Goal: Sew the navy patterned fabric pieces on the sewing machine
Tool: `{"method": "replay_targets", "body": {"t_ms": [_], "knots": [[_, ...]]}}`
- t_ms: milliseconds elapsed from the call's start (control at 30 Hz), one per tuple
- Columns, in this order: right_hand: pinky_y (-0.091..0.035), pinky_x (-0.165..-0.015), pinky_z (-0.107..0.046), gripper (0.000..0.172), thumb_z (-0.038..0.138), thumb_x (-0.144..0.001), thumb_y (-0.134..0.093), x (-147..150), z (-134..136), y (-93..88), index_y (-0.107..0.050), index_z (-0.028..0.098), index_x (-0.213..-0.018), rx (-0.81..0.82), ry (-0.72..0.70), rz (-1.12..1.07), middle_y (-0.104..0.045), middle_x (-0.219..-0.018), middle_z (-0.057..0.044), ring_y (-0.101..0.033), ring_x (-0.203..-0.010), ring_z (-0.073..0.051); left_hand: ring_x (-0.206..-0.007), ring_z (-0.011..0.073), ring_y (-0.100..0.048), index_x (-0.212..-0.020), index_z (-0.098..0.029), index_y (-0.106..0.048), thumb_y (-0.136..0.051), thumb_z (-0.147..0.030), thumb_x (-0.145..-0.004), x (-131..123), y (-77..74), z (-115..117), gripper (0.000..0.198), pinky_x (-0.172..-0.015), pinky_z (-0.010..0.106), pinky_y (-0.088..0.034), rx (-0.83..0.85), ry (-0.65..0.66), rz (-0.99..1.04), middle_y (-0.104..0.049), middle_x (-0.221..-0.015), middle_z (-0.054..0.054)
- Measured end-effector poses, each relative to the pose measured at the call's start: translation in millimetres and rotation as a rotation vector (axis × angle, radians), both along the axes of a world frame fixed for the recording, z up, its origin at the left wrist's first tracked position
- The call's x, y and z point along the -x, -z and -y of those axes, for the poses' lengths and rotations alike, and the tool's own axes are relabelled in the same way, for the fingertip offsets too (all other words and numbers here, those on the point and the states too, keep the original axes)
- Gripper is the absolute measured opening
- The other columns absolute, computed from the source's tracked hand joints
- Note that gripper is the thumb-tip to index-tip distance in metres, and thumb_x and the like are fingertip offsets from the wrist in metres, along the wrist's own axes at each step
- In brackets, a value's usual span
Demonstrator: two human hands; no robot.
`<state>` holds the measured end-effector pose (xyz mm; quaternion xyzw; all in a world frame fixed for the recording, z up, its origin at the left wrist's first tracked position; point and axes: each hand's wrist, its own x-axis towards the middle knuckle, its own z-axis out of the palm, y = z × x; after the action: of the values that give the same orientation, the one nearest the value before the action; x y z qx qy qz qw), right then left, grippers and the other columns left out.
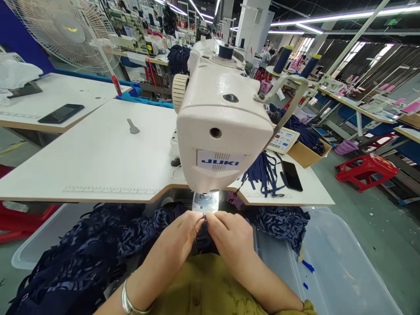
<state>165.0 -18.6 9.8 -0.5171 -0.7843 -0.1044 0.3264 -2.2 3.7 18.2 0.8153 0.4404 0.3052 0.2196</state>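
Observation:
My left hand [179, 238] and my right hand [232, 238] meet fingertip to fingertip just in front of the sewing machine's lit needle area [205, 202]. Both are closed in a pinch on a small piece of navy fabric [204, 216], of which only a sliver shows between the fingers. The white sewing machine [223, 118] stands right over them, its head hiding the needle. Navy patterned garments [95, 245] are heaped beside my left forearm, and another patterned piece [282, 223] lies beyond my right hand.
Navy straps [262, 173] and a black phone [292, 176] lie on the table to the right, near a cardboard box [310, 153]. On the left tabletop is a small grey metal piece [133, 127]. Clear plastic bins [341, 262] sit below the table edge. A large fan [65, 30] stands at upper left.

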Motion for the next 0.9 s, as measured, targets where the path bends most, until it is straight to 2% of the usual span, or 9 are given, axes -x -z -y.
{"method": "replay_targets", "body": {"t_ms": [133, 233, 333, 433, 500, 567, 700, 900], "knots": [[-0.030, -0.052, -0.032, 0.019, 0.014, -0.094, -0.046, 4.5, 1.0, -2.5, -0.064, 0.018, -0.100, -0.033, 0.015, 0.025, -0.072, -0.073, -0.002, -0.059, -0.057, -0.014, -0.095, 0.0150, -0.064, -0.118, -0.018, -0.051, -0.032, -0.015, -0.096, 5.4, 6.5, 4.9, 0.029, -0.083, 0.025, -0.053, -0.435, 0.102, -0.180, -0.068, -0.105, 0.005], [-0.035, -0.053, -0.030, 0.018, 0.020, -0.095, -0.047, 5.1, -0.2, -2.5, -0.065, 0.020, -0.094, 0.086, -0.011, -0.100, -0.070, -0.071, -0.001, -0.061, -0.059, -0.015, -0.089, 0.0154, -0.064, -0.117, -0.017, -0.050, -0.027, -0.013, -0.096, 7.2, 4.9, 6.1, 0.031, -0.081, 0.027, -0.054, -0.576, 0.119, -0.276, -0.068, -0.099, 0.005], [-0.045, -0.064, -0.027, 0.020, 0.023, -0.097, -0.045, 1.1, -1.1, -3.0, -0.064, 0.022, -0.100, 0.254, -0.098, -0.297, -0.072, -0.083, -0.001, -0.066, -0.074, -0.015, -0.086, 0.0154, -0.064, -0.119, -0.018, -0.049, -0.029, -0.012, -0.095, 6.5, 4.4, 6.6, 0.032, -0.079, 0.027, -0.055, -0.605, 0.082, -0.295, -0.068, -0.097, 0.005], [-0.051, -0.080, -0.026, 0.029, 0.022, -0.098, -0.041, -6.8, -0.2, -8.2, -0.057, 0.023, -0.122, 0.413, -0.231, -0.440, -0.071, -0.106, -0.003, -0.067, -0.094, -0.015, -0.088, 0.0159, -0.064, -0.124, -0.015, -0.048, -0.038, -0.009, -0.092, 6.4, 8.0, 7.1, 0.034, -0.081, 0.028, -0.053, -0.591, 0.029, -0.283, -0.067, -0.100, 0.007], [-0.052, -0.082, -0.025, 0.036, 0.022, -0.098, -0.039, -12.6, 0.6, -13.6, -0.049, 0.026, -0.132, 0.519, -0.255, -0.499, -0.070, -0.108, 0.000, -0.067, -0.094, -0.014, -0.082, 0.0148, -0.063, -0.122, -0.015, -0.049, -0.043, -0.010, -0.091, 6.5, 10.4, 7.3, 0.031, -0.077, 0.026, -0.053, -0.566, 0.017, -0.270, -0.067, -0.093, 0.005], [-0.052, -0.082, -0.024, 0.036, 0.022, -0.098, -0.040, -17.2, 0.7, -18.0, -0.048, 0.030, -0.133, 0.580, -0.264, -0.506, -0.070, -0.107, 0.001, -0.066, -0.093, -0.013, -0.074, 0.0131, -0.062, -0.118, -0.016, -0.051, -0.045, -0.012, -0.092, 6.2, 11.4, 7.2, 0.027, -0.070, 0.024, -0.051, -0.544, 0.020, -0.253, -0.066, -0.085, 0.003], [-0.050, -0.080, -0.024, 0.023, 0.023, -0.096, -0.046, -20.4, -0.9, -17.4, -0.064, 0.026, -0.110, 0.503, -0.248, -0.461, -0.067, -0.105, -0.002, -0.064, -0.093, -0.014, -0.070, 0.0128, -0.061, -0.120, -0.018, -0.051, -0.041, -0.015, -0.094, 2.0, 11.2, 6.9, 0.028, -0.062, 0.023, -0.048, -0.493, 0.035, -0.269, -0.065, -0.084, 0.002], [-0.047, -0.069, -0.023, 0.012, 0.021, -0.094, -0.047, -18.1, -5.3, -7.8, -0.059, 0.022, -0.092, 0.359, -0.038, -0.696, -0.059, -0.085, -0.001, -0.057, -0.078, -0.013, -0.063, 0.0125, -0.062, -0.116, -0.017, -0.051, -0.045, -0.025, -0.095, -9.2, 18.0, 8.9, 0.023, -0.058, 0.023, -0.046, -0.419, 0.026, -0.194, -0.066, -0.076, 0.000]]}}
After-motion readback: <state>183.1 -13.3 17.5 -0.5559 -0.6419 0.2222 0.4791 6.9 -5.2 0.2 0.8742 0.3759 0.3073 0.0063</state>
